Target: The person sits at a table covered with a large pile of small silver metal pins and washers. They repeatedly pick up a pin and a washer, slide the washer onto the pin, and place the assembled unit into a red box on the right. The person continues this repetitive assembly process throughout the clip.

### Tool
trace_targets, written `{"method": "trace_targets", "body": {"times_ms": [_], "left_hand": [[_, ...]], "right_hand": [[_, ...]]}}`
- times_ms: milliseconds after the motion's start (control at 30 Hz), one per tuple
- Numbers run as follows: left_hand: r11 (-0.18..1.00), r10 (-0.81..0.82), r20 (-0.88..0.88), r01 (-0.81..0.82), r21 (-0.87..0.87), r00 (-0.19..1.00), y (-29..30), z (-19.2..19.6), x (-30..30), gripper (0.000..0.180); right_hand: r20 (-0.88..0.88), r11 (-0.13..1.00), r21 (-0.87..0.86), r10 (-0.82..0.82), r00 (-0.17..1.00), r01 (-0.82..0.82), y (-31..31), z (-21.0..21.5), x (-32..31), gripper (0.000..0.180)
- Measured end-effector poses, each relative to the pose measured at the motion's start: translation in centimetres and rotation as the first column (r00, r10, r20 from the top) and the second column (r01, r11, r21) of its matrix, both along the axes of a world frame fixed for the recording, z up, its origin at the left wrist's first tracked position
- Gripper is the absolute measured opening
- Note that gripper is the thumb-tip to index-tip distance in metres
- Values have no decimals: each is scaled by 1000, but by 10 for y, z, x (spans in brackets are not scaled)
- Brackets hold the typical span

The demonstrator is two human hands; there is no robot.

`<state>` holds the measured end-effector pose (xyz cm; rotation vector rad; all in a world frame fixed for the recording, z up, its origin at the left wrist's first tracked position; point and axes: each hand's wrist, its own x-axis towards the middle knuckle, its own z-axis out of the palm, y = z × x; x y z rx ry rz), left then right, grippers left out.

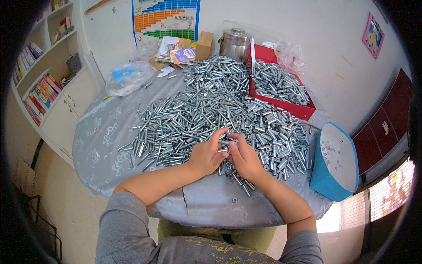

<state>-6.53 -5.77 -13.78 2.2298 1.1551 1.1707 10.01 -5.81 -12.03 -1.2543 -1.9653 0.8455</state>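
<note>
A big heap of small silver metal sleeves and bolts [206, 105] covers a round table with a grey patterned cloth [101, 141]. Both hands meet at the near edge of the heap. My left hand [206, 155] and my right hand [243, 157] pinch a short silver metal piece [225, 144] between their fingertips. How the piece is put together is hidden by the fingers. More loose pieces lie under and in front of the hands.
A red tray [303, 111] full of the same metal pieces stands at the back right. A blue and white box [336, 160] leans at the right table edge. A steel pot [235, 43], a cardboard box, papers and a plastic bag [127, 77] sit at the back. Bookshelves stand left.
</note>
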Motion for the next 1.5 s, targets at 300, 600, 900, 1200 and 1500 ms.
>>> {"method": "trace_targets", "body": {"times_ms": [300,600,900,1200,1500], "left_hand": [[1000,-9,-9,9,-8,1000,2,-4,-1,78],[999,-19,9,18,44,1000,6,-11,2,78],[999,-31,3,31,-18,1000,0,-1,0,76],[1000,-13,-8,13,-4,1000,3,-3,0,84],[1000,-17,3,18,-19,1000,2,-1,0,80]], "right_hand": [[-43,997,49,64,997,-62,-6,4,-3,30],[-59,991,88,111,992,-105,1,-5,2,33],[-154,985,5,173,973,-175,1,-3,1,27],[-293,978,-56,175,940,-200,5,-7,0,26],[-303,965,-155,157,940,-211,5,-1,4,27]]}}
